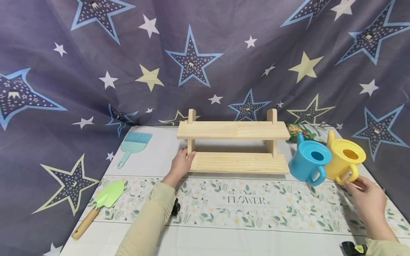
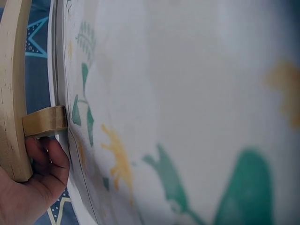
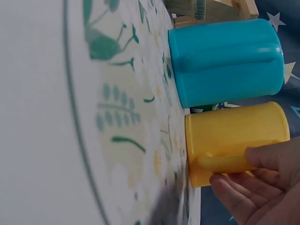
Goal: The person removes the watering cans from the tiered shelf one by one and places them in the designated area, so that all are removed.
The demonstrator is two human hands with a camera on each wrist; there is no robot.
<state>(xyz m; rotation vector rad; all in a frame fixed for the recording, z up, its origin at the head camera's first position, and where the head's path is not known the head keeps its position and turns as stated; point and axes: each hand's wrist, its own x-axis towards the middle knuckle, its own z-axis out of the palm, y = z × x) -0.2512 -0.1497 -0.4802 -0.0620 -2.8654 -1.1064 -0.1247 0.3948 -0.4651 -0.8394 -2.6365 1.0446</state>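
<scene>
A two-tier wooden shelf (image 1: pixel 237 163) stands at the middle of the table. My left hand (image 1: pixel 181 165) grips the left end of its lower board, as the left wrist view also shows, the fingers curled under the board (image 2: pixel 13 89) beside a small wooden foot (image 2: pixel 46 121). On the right, a yellow watering can (image 1: pixel 334 166) stands upright, its handle toward me. Thumb and fingers of my right hand (image 1: pixel 368 201) pinch that handle (image 3: pixel 225 163). Close on the can's left is a blue watering can (image 1: pixel 300 164), also upright.
At the back left lies a light blue brush (image 1: pixel 132 145). A green trowel (image 1: pixel 110 193) with a wooden handle lies at the left edge. Behind the cans is a green packet (image 1: pixel 300 131). A star-printed curtain (image 1: pixel 198 99) hangs behind the table, which has a flower-printed cover (image 1: pixel 243 213).
</scene>
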